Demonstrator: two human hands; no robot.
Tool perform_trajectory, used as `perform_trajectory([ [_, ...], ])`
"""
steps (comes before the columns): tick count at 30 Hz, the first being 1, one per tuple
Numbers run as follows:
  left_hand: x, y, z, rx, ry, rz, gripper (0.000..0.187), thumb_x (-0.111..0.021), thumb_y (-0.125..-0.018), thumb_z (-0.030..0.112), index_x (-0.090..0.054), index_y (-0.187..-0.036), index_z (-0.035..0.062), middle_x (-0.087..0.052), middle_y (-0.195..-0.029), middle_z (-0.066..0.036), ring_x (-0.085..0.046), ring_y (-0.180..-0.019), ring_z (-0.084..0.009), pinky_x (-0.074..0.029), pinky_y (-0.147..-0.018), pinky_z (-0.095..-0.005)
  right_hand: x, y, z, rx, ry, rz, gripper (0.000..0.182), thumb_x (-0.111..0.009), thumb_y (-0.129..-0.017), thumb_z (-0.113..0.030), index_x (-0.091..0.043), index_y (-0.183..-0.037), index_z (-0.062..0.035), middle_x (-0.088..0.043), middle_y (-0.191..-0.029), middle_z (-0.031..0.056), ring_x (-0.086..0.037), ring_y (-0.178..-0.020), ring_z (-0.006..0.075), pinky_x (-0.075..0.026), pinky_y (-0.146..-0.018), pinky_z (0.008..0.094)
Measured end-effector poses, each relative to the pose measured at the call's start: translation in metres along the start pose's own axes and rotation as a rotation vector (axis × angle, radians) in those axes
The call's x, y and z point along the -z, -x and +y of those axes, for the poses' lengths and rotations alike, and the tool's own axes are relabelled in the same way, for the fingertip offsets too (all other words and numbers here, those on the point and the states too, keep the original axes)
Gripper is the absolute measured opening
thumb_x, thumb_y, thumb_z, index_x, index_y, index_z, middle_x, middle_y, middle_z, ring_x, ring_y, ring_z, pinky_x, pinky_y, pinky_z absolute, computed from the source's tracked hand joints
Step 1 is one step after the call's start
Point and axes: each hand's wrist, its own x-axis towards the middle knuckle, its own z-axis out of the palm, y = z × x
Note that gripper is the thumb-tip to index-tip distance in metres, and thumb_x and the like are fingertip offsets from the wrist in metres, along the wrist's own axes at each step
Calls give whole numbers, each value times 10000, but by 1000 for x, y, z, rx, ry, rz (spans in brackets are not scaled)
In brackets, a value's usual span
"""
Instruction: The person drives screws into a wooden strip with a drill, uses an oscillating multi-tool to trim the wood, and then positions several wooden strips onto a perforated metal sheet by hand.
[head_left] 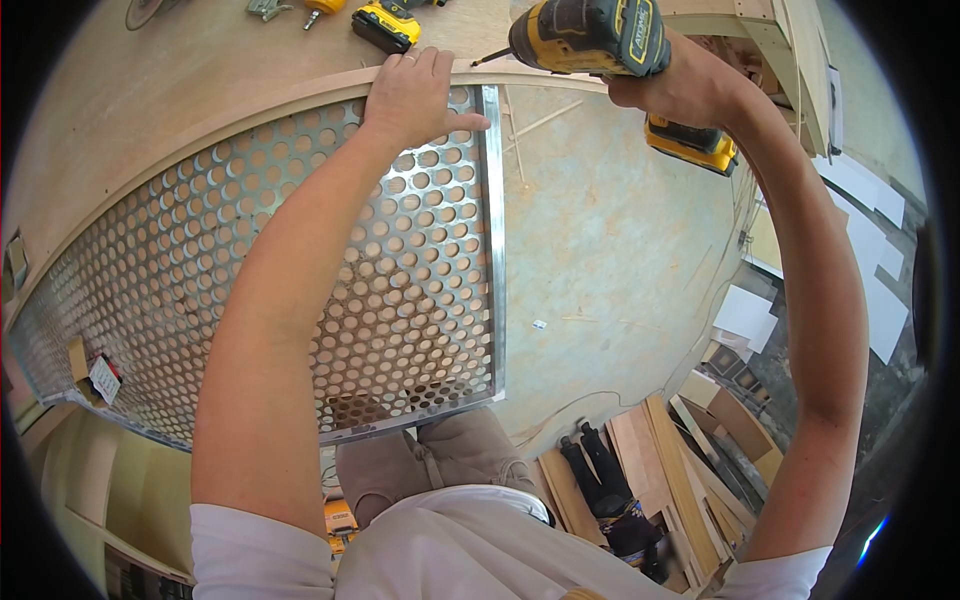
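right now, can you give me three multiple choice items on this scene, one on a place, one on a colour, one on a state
1. Where does the left hand rest?
A. on the top right corner of the perforated metal panel, at the wooden strip
B. on the spare battery
C. on the floor

2. What colours is the cordless drill?
A. red and white
B. yellow and black
C. green and grey

3. What state is the right hand in?
A. open and empty
B. flat on the panel
C. shut on the drill's grip

Answers:
1. A, the fingers lie spread over the panel's upper right corner and the strip's edge.
2. B, the body shows yellow with black parts.
3. C, the fingers wrap the handle, with the bit pointing left toward the strip.
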Motion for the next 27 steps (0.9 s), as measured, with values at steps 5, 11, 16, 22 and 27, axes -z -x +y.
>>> perform_trajectory([
  [5, 0, 0, 0, 4, -1, 7, 1010, -608, -717, 878, -580, -1244, 17, -630, -1139, -141, -614, -1105, -269, -476, -943, -391, 4, 1, -5, -30, -12, -60, 498, -646, -803, -163, -602, -1285, -49, -697, -1051, 128, -676, -932, 242, -565, -914, 397],
  [11, -1, 1, -2, -13, 11, 31, 1012, -607, -709, 882, -585, -1214, 5, -629, -1111, -141, -619, -1083, -272, -478, -925, -389, 11, 0, -14, -56, -17, -139, 500, -645, -808, -140, -601, -1298, -51, -697, -1069, 123, -669, -975, 237, -551, -955, 392],
  [16, -1, 1, -2, -15, 8, 43, 1013, -602, -706, 886, -587, -1201, 3, -631, -1089, -139, -620, -1071, -273, -479, -914, -387, 9, -3, -7, -17, -26, -128, 510, -654, -804, -140, -599, -1303, -53, -690, -1084, 127, -664, -986, 239, -548, -965, 394],
  [22, -2, 1, -2, -22, 1, 50, 1019, -594, -702, 894, -588, -1198, 4, -632, -1082, -141, -620, -1065, -272, -478, -909, -386, 10, 1, -12, -42, -65, -132, 501, -656, -801, -146, -601, -1289, -47, -683, -1065, 125, -659, -966, 235, -553, -955, 392],
  [27, -1, 1, -2, -19, 3, 39, 1018, -595, -697, 895, -590, -1192, 5, -633, -1082, -141, -620, -1062, -270, -477, -907, -385, 9, 6, -13, -48, -95, -110, 472, -658, -801, -160, -613, -1257, -48, -678, -1027, 108, -655, -936, 222, -559, -933, 388],
])
